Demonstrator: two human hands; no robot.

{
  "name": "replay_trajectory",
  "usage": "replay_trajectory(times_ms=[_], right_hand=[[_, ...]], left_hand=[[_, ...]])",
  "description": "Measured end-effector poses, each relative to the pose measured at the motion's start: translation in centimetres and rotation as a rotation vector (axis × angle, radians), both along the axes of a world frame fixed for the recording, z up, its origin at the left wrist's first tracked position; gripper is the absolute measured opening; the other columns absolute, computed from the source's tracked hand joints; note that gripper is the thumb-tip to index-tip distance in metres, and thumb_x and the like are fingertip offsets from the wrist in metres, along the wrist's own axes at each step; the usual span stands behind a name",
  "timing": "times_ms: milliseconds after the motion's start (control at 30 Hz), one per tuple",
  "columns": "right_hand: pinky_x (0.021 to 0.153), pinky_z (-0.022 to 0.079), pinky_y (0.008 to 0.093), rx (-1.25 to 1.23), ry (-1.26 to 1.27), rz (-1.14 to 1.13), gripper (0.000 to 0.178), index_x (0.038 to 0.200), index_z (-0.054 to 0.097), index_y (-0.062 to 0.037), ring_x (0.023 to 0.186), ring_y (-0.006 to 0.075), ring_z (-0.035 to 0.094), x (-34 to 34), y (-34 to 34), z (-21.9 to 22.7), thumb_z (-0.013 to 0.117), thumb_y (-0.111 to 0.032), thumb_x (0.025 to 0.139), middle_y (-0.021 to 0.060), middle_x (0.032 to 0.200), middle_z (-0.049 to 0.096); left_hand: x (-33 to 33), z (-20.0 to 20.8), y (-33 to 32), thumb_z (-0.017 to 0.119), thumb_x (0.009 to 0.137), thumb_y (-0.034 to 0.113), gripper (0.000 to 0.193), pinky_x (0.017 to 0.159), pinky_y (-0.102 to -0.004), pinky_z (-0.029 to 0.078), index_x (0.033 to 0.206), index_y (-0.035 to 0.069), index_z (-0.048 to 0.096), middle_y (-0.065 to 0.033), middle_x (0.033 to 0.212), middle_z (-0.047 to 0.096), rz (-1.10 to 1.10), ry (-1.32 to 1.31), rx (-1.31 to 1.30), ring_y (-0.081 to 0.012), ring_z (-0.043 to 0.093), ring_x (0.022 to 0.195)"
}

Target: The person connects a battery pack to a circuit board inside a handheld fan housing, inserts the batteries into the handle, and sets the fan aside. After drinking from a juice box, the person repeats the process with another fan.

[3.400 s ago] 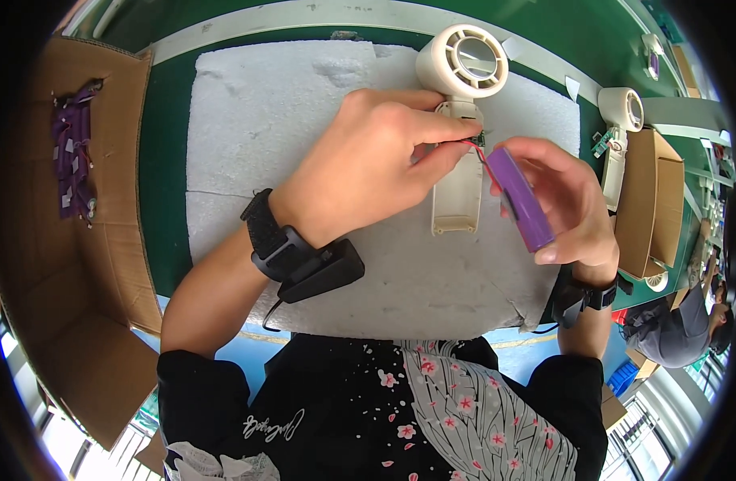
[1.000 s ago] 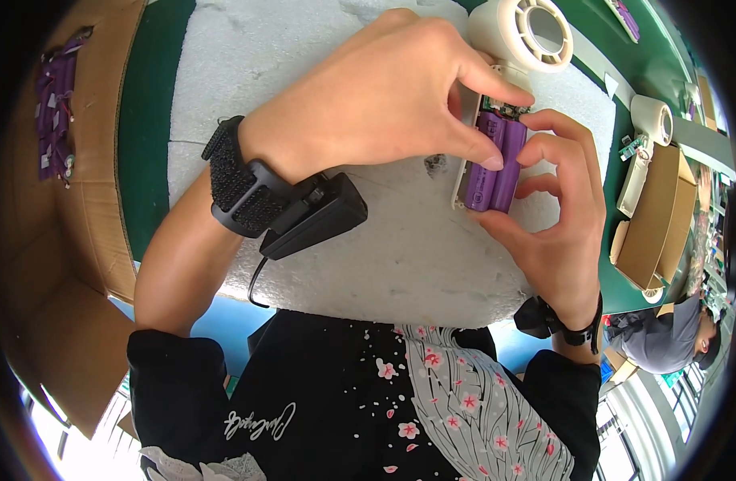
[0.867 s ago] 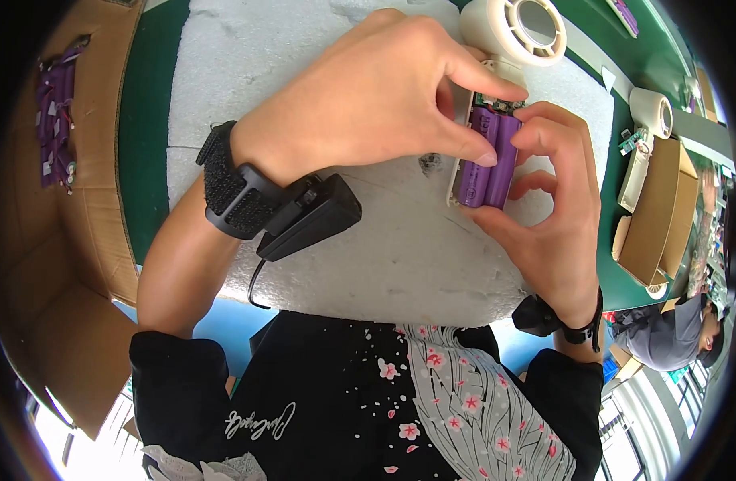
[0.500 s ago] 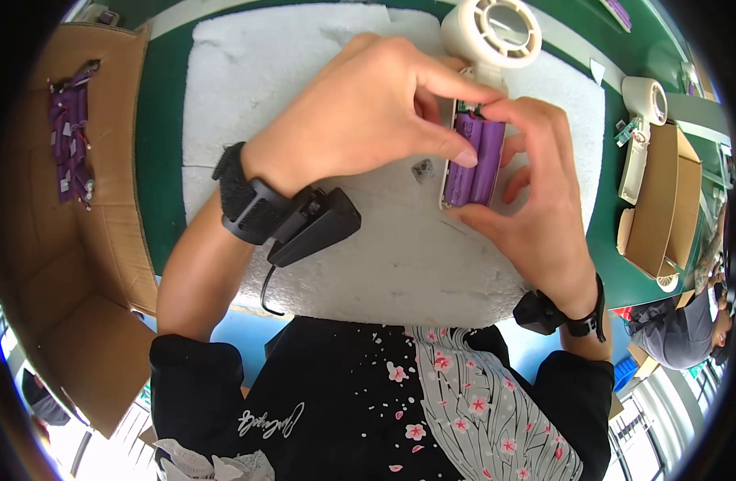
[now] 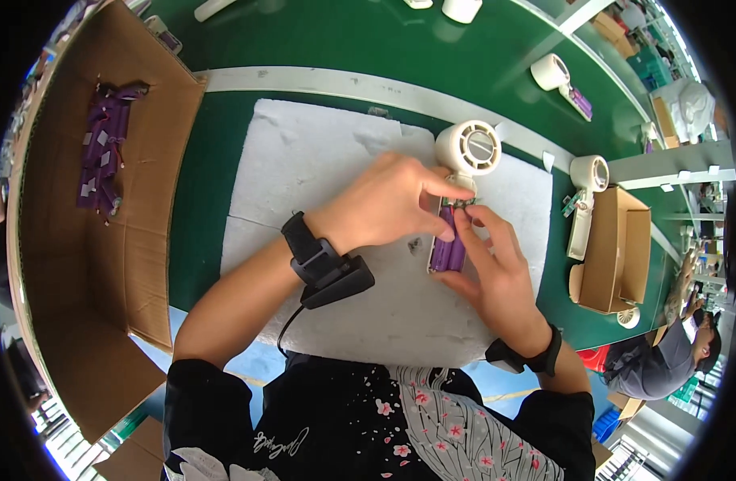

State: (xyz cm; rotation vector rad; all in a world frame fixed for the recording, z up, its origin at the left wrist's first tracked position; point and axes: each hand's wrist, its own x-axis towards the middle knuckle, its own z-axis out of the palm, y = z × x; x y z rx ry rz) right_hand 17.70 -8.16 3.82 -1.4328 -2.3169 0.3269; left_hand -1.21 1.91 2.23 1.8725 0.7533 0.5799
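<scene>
A white handheld fan [image 5: 446,147] lies on the foam sheet [image 5: 336,321], its round head away from me and its handle open. Inside the handle sits a pair of purple battery cells [image 5: 448,252], with a small green circuit board [image 5: 462,202] above them. My left hand [image 5: 384,200] grips the handle from the left, index finger over the board end and thumb on the cells. From the right, my right hand [image 5: 500,276] holds the handle, thumb at its lower end and a fingertip pressing near the board. Wires there are partly hidden by my fingers.
At left stands a large cardboard box [image 5: 155,240] holding purple battery packs [image 5: 105,152]. To the right are another opened fan [image 5: 580,212] and a small cardboard box [image 5: 608,248]. Another fan with purple cells [image 5: 552,74] lies farther off on the green table [image 5: 320,40]. A person [image 5: 656,361] sits at right.
The view has shifted and shows more of the table's far side. My right index finger has bent inward from the handle's top edge to the board end of the cells. Both hands stay on the fan.
</scene>
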Motion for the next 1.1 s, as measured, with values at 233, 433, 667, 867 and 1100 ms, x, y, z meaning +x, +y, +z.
replay_trajectory(times_ms=[233, 433, 667, 867, 1100], right_hand=[[0.090, 0.049, 0.0417, 0.030, -0.067, 0.022, 0.076, 0.121, 0.057, 0.0077, 0.113, 0.0358, 0.053, -0.4, 0.2, 0.3, 0.087, -0.010, 0.053, 0.0166, 0.129, 0.049], [0.092, 0.048, 0.0427, 0.075, -0.093, 0.022, 0.077, 0.120, 0.057, 0.0080, 0.113, 0.0365, 0.054, -0.3, 0.6, 0.4, 0.087, -0.012, 0.052, 0.0161, 0.129, 0.051], [0.091, 0.049, 0.0421, 0.111, -0.145, -0.117, 0.062, 0.121, 0.057, 0.0046, 0.114, 0.0371, 0.055, 0.7, 3.9, 0.4, 0.081, -0.012, 0.067, 0.0194, 0.131, 0.052], [0.091, 0.048, 0.0425, 0.283, -0.363, -0.409, 0.051, 0.123, 0.054, 0.0015, 0.107, 0.0363, 0.059, 2.9, 14.2, 3.4, 0.073, -0.009, 0.076, 0.0187, 0.125, 0.056], [0.095, 0.045, 0.0420, 0.288, -0.272, -0.132, 0.049, 0.128, 0.050, 0.0009, 0.112, 0.0374, 0.056, 3.7, 28.2, -0.7, 0.065, -0.014, 0.084, 0.0214, 0.126, 0.055]], left_hand=[[0.1, -0.1, 0.4, 0.081, 0.062, 0.011, 0.047, 0.075, -0.0352, 0.052, 0.109, 0.009, 0.071, -0.0169, 0.098, 0.069, -0.004, -0.021, 0.011, -0.0271, 0.067, 0.079], [0.3, -0.3, 0.4, 0.080, 0.064, 0.009, 0.048, 0.073, -0.0341, 0.052, 0.112, 0.009, 0.069, -0.0154, 0.099, 0.070, -0.024, -0.057, -0.005, -0.0245, 0.066, 0.077], [0.5, -1.3, 0.2, 0.078, 0.072, 0.008, 0.052, 0.067, -0.0312, 0.054, 0.122, 0.008, 0.062, -0.0142, 0.108, 0.066, 0.122, -0.244, 0.092, -0.0186, 0.065, 0.072], [0.2, -2.1, 0.7, 0.072, 0.078, 0.006, 0.038, 0.067, -0.0318, 0.054, 0.115, 0.005, 0.062, -0.0131, 0.102, 0.065, 0.208, -0.220, 0.136, -0.0208, 0.064, 0.072], [0.6, -2.3, 1.3, 0.069, 0.080, 0.004, 0.025, 0.065, -0.0323, 0.053, 0.105, 0.005, 0.066, -0.0118, 0.096, 0.065, 0.281, -0.299, 0.216, -0.0218, 0.064, 0.071]])
